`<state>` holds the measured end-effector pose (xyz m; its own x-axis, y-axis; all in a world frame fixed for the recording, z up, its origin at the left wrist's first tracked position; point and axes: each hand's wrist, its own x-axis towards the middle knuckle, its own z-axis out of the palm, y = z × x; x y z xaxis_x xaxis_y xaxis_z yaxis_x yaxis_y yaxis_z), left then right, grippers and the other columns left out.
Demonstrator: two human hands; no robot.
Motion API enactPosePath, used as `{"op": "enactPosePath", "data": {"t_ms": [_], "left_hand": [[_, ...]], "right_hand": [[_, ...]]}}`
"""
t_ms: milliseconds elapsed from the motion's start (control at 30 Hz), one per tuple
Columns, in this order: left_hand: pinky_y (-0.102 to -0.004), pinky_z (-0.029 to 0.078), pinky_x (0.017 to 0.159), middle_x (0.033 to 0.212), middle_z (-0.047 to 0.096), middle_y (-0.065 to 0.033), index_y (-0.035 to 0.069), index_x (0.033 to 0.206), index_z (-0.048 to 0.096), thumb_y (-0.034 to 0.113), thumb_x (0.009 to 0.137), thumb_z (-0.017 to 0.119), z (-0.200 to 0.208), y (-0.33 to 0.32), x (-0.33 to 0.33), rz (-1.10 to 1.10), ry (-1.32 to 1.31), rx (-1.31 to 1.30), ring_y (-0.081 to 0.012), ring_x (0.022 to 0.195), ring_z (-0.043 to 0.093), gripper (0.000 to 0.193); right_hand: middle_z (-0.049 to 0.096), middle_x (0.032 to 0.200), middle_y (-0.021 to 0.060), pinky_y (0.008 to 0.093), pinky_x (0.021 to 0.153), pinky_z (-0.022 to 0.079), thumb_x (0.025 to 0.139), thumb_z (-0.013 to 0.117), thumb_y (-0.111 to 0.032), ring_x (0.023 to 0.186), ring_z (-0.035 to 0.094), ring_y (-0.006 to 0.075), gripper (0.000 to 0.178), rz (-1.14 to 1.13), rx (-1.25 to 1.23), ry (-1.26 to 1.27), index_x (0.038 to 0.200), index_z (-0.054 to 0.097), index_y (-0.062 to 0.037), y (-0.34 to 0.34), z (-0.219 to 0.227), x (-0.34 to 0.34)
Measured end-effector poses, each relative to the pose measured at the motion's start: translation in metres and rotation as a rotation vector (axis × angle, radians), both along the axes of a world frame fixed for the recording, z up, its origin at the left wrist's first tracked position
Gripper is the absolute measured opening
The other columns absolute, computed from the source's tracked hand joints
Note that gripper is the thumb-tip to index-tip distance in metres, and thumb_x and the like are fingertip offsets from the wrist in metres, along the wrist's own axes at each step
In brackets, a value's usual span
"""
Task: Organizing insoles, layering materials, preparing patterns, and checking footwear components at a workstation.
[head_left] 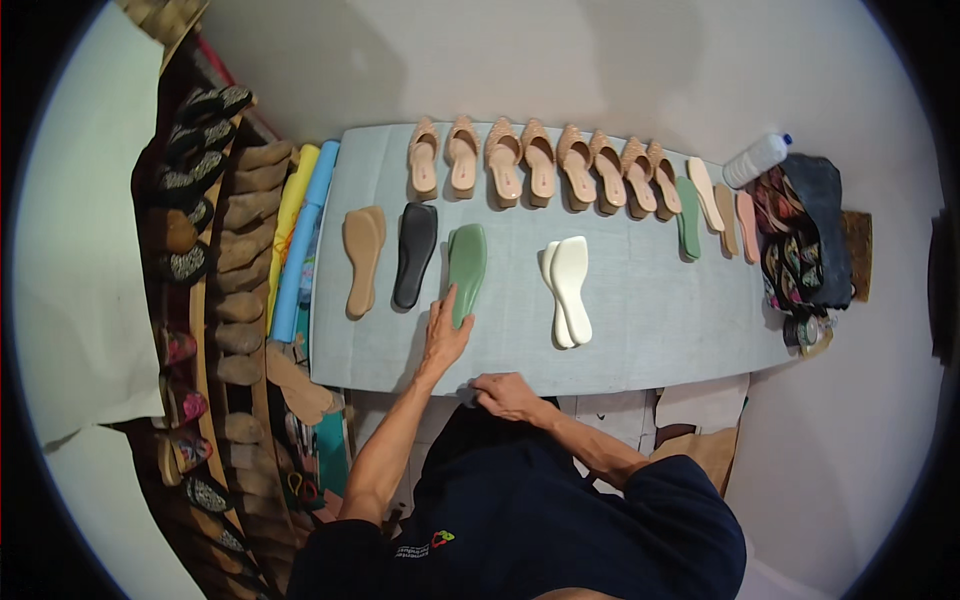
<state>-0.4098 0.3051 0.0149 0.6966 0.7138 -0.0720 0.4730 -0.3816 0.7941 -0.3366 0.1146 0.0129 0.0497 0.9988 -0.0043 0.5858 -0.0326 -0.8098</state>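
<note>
Green shoe sole (466, 260), flat on grey table, lengthwise, just right of black sole

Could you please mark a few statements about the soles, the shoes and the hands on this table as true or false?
1. The left hand touches the green sole. True.
2. The right hand holds the black sole. False: it rests at the near edge of the grey table, holding no sole.
3. The woven tan shoes stand in a row along the far edge. True.
4. The cream soles lie left of the black sole. False: they lie to its right.
5. A white bottle lies at the far right corner. True.
</note>
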Motion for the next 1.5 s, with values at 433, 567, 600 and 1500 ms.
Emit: {"op": "enactPosePath", "data": {"t_ms": [433, 567, 600, 1500], "left_hand": [[-0.0425, 0.055, 0.092, 0.127, 0.054, -0.0198, -0.002, 0.138, 0.046, 0.013, 0.087, 0.071, -0.021, -0.009, 0.034, 0.384, -0.123, -1.073, -0.0328, 0.109, 0.062, 0.058], [-0.0472, 0.06, 0.085, 0.118, 0.053, -0.0212, -0.002, 0.133, 0.042, 0.003, 0.085, 0.058, -0.028, -0.014, 0.027, 0.49, -0.254, -1.503, -0.0377, 0.099, 0.064, 0.051], [-0.0472, 0.06, 0.085, 0.118, 0.053, -0.0212, -0.002, 0.133, 0.042, 0.003, 0.085, 0.058, -0.028, -0.015, 0.025, 0.5, -0.262, -1.495, -0.0377, 0.099, 0.064, 0.051], [-0.0414, 0.05, 0.096, 0.126, 0.061, -0.0068, 0.012, 0.136, 0.055, 0.069, 0.091, 0.055, -0.004, -0.084, 0.033, 0.341, -0.444, -1.46, -0.0231, 0.115, 0.06, 0.072]], "right_hand": [[0.064, 0.12, 0.0207, 0.0446, 0.089, 0.05, 0.094, 0.061, -0.021, 0.105, 0.062, 0.0374, 0.035, -1.155, 0.058, -0.571, 0.125, 0.063, -0.0031, -0.055, 0.013, 0.198], [0.056, 0.131, 0.02, 0.046, 0.094, 0.048, 0.085, 0.075, -0.026, 0.117, 0.055, 0.0374, 0.049, -1.002, 0.134, -0.522, 0.127, 0.06, -0.0056, -0.025, 0.002, 0.161], [0.057, 0.129, 0.0198, 0.0462, 0.093, 0.048, 0.083, 0.077, -0.028, 0.115, 0.056, 0.037, 0.053, -0.977, 0.102, -0.488, 0.128, 0.059, -0.0061, -0.018, 0.002, 0.149], [0.061, 0.115, 0.0318, 0.0477, 0.096, 0.049, 0.092, 0.067, -0.036, 0.114, 0.056, 0.0494, 0.052, -0.595, -0.05, -0.018, 0.132, 0.062, -0.0029, 0.016, 0.008, 0.034]]}}
